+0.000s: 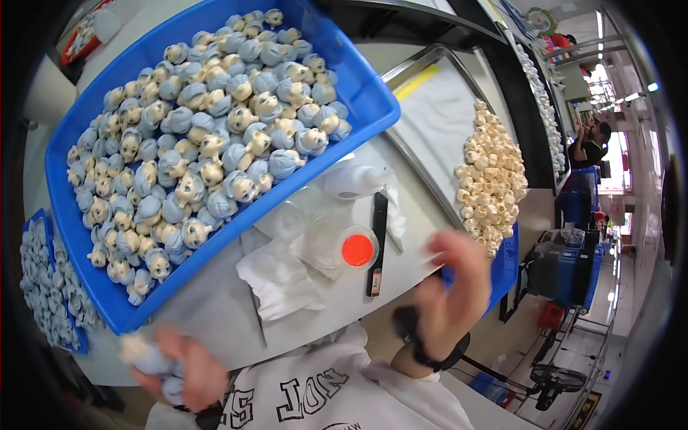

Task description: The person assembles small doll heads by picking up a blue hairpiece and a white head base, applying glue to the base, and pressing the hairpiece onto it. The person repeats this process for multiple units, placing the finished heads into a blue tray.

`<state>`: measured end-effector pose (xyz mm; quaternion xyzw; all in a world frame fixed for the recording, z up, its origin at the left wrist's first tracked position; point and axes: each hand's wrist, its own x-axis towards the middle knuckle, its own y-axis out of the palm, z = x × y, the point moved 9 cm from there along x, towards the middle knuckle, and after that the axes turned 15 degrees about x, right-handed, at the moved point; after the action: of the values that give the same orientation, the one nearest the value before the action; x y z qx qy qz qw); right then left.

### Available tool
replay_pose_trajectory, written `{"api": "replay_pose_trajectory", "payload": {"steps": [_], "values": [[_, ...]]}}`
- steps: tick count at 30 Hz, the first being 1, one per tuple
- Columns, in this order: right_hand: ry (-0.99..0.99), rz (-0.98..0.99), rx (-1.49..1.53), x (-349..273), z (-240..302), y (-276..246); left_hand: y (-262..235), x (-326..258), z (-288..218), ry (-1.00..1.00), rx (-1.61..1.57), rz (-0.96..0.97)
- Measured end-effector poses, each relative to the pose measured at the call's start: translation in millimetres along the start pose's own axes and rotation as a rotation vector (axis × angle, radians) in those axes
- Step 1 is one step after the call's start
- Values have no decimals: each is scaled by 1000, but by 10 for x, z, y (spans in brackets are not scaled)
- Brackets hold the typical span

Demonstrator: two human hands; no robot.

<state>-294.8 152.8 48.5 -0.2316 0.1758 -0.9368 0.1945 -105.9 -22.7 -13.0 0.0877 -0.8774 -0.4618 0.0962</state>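
My left hand (188, 369) is low at the table's front edge, closed around a small doll head (147, 356) with blue-grey hair; the picture is blurred there. Raised and blurred, my right hand (451, 287) hovers over the table's right side with its fingers apart and nothing seen in them. A black band sits on its wrist. Above my left hand stands a large blue tray (365, 86) heaped with several matching doll heads (215, 136).
A clear bottle with an orange cap (357, 249) lies mid-table beside a black pen-like tool (377, 244) and white cloths (279, 283). A pile of cream parts (491, 179) lies right, grey-blue parts (46, 287) far left. Another person (591, 143) stands far right.
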Motion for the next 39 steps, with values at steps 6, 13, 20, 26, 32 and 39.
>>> {"api": "replay_pose_trajectory", "payload": {"steps": [6,13,20,26,32,39], "values": [[109,16,-449,163,-841,-307,-270,-32,-116,49,-64,-263],[173,-47,-380,96,-938,-242,-253,44,254,-173,114,-219],[177,-19,-305,62,-893,-161,-178,81,448,-366,95,-236],[200,109,-304,97,-735,-79,-198,85,456,-433,186,-269],[48,127,-637,752,-705,-338,-187,51,508,-374,256,-168],[63,306,-903,831,-1019,-128,-135,56,549,-440,179,-146]]}}
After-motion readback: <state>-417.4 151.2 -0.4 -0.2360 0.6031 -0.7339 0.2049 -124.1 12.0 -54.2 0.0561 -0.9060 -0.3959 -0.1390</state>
